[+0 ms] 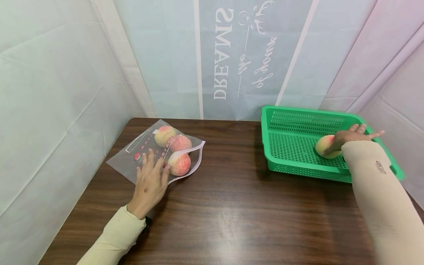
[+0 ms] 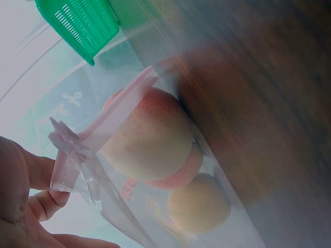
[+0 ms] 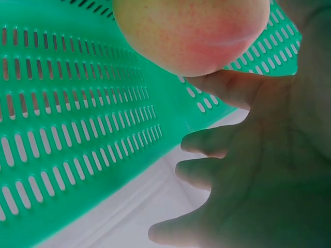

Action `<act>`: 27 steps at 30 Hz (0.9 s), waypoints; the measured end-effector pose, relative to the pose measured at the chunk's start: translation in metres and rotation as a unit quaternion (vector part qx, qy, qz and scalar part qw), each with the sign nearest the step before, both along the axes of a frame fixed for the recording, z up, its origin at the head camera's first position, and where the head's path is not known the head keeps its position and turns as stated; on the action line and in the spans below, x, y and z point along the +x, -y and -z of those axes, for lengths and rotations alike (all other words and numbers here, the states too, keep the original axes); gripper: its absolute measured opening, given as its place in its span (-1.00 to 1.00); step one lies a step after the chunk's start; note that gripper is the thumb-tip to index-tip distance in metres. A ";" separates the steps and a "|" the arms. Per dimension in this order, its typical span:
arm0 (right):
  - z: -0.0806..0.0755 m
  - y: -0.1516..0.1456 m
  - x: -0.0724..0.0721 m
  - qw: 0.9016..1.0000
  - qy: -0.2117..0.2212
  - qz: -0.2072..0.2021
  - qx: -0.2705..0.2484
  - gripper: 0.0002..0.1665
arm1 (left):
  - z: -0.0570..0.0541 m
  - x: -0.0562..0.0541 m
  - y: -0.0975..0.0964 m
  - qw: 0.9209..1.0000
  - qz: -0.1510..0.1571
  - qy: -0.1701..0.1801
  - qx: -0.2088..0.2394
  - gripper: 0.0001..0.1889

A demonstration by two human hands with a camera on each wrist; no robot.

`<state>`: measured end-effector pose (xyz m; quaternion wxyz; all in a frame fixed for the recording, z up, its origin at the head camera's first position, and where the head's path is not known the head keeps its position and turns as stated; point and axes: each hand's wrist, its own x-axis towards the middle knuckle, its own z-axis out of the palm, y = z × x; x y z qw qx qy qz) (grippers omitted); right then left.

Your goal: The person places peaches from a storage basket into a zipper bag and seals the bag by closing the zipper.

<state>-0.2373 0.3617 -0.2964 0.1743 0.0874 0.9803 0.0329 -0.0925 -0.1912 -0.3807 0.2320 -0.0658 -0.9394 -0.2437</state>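
A clear zip bag (image 1: 130, 162) lies on the table at the left with three peaches inside: one peach (image 1: 180, 164) by the mouth, a second peach (image 1: 180, 143) and a third peach (image 1: 163, 136) deeper in. My left hand (image 1: 150, 184) pinches the near edge of the bag's mouth between thumb and finger; the mouth gapes to the right. In the left wrist view the pink zip strip (image 2: 111, 113) stands over the peaches. My right hand (image 1: 352, 136) reaches into the green basket (image 1: 269, 162) and holds a peach (image 3: 191, 31) between thumb and forefinger, the other fingers spread.
Dark wood table (image 1: 228, 206) stretches under everything. Behind it hangs a pale blue cloth (image 1: 172, 66) with mirrored lettering, and white cloth (image 1: 56, 92) walls the left side. The basket has slotted sides and a raised rim.
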 end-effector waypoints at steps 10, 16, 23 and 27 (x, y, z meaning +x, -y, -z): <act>-0.001 0.000 0.000 0.999 0.020 0.046 -0.018 0.59 | 0.000 0.000 0.001 1.000 -0.002 0.005 0.001 -0.87; -0.001 -0.001 0.001 1.000 0.005 -0.005 -0.004 0.38 | 0.000 0.001 0.000 1.000 -0.003 0.010 0.002 -0.87; 0.001 -0.003 0.000 0.999 -0.007 -0.032 -0.002 0.25 | 0.000 0.000 -0.001 1.000 -0.001 0.021 0.007 -0.86; 0.002 -0.004 0.000 0.999 -0.013 -0.042 -0.015 0.25 | 0.000 0.000 -0.002 1.000 -0.001 0.019 0.005 -0.85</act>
